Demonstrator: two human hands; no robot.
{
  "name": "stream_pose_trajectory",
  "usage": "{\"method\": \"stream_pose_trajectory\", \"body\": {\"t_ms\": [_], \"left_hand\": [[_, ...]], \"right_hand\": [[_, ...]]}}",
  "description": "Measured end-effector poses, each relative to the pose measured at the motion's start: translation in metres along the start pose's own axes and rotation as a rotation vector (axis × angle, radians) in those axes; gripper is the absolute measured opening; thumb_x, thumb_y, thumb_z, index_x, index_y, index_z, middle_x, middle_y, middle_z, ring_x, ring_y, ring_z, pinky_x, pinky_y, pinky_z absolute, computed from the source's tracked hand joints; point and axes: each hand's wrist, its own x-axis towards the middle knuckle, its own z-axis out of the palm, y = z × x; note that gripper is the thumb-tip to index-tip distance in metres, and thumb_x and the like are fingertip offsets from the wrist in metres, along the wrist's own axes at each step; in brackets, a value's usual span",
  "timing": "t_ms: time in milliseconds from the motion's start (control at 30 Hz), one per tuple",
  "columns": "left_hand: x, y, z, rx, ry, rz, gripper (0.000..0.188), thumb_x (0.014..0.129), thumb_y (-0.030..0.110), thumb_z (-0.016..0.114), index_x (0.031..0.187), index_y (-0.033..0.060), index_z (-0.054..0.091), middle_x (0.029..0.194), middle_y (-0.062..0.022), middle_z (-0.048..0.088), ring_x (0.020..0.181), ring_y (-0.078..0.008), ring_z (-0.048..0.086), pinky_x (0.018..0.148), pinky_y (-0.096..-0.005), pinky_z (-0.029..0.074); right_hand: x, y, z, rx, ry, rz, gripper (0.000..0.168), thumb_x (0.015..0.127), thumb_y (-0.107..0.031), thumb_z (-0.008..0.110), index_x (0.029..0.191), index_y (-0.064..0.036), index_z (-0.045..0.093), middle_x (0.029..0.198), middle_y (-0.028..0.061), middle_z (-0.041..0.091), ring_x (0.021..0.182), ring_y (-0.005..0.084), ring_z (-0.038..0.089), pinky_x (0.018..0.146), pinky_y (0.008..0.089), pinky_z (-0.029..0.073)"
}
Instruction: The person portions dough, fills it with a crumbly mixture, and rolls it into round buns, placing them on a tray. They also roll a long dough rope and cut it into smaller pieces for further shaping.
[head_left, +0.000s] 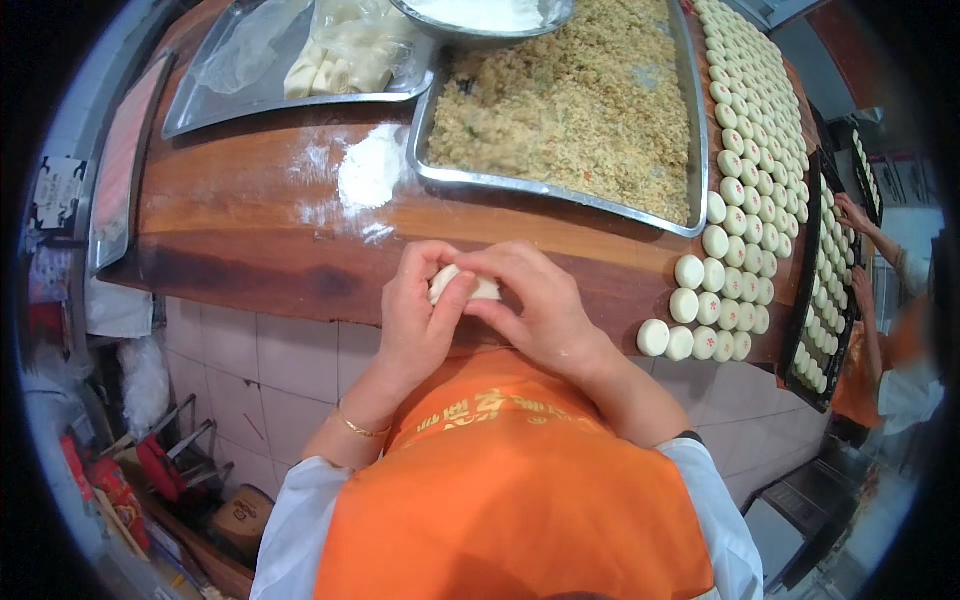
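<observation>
Both my hands are closed around one pale dough piece above the front edge of the wooden worktable. My left hand grips it from the left, its thumb lying across the dough. From the right, my right hand curls over it with fingertips meeting the left fingers. Fingers hide much of the dough, so whether it has filling inside cannot be seen. Beyond my hands stands a metal tray of crumbly yellowish filling. A patch of white flour lies on the wood left of that tray.
Rows of round pastries, many red-stamped, cover the table's right side. Beside them, a black baking tray holds more, with a co-worker's hand over it. At the back are a bowl of white powder and a tray with bagged dough.
</observation>
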Motion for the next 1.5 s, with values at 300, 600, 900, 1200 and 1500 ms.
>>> {"method": "stream_pose_trajectory", "body": {"t_ms": [300,600,900,1200,1500], "left_hand": [[-0.003,-0.008,0.004,-0.291,-0.101,-0.187,0.019,0.096,0.013,0.071,0.105,0.0024,0.059,0.094,-0.0033,0.066,0.085,-0.0084,0.063,0.073,-0.0245,0.052],[0.003,-0.014,-0.007,-0.475,-0.161,-0.361,0.012,0.099,0.013,0.070,0.101,0.0055,0.061,0.093,0.0031,0.062,0.084,-0.0029,0.056,0.070,-0.0193,0.048],[0.022,-0.045,-0.071,-0.120,0.193,-0.274,0.010,0.103,0.019,0.065,0.102,0.0092,0.066,0.077,0.0084,0.058,0.062,0.0024,0.044,0.051,-0.0162,0.032],[0.020,-0.057,-0.085,0.793,0.296,0.278,0.011,0.097,0.014,0.065,0.099,0.0037,0.069,0.108,-0.0115,0.066,0.106,-0.0300,0.058,0.095,-0.0423,0.045],[0.042,-0.034,-0.003,0.514,0.087,0.410,0.027,0.097,0.002,0.054,0.123,0.0025,0.062,0.129,-0.0171,0.062,0.126,-0.0359,0.056,0.108,-0.0431,0.042]], "right_hand": [[-0.009,0.005,0.002,0.010,0.075,0.098,0.030,0.083,0.000,0.078,0.111,-0.006,0.068,0.102,0.0100,0.069,0.089,0.0267,0.069,0.074,0.0334,0.057],[-0.010,0.019,0.005,0.225,0.018,0.342,0.017,0.092,-0.005,0.073,0.108,-0.004,0.068,0.099,0.0052,0.069,0.079,0.0149,0.064,0.069,0.0268,0.052],[-0.008,0.026,-0.003,0.695,0.130,0.504,0.022,0.100,-0.005,0.064,0.122,-0.003,0.060,0.099,0.0021,0.066,0.082,0.0074,0.063,0.073,0.0216,0.052],[0.012,0.014,0.009,0.069,-0.152,0.239,0.015,0.090,-0.007,0.072,0.105,-0.006,0.069,0.099,0.0092,0.066,0.088,0.0240,0.067,0.076,0.0344,0.054],[0.008,0.035,0.017,-0.202,-0.198,0.269,0.017,0.086,-0.010,0.072,0.102,-0.003,0.070,0.100,0.0172,0.068,0.087,0.0343,0.068,0.078,0.0413,0.055]]}}
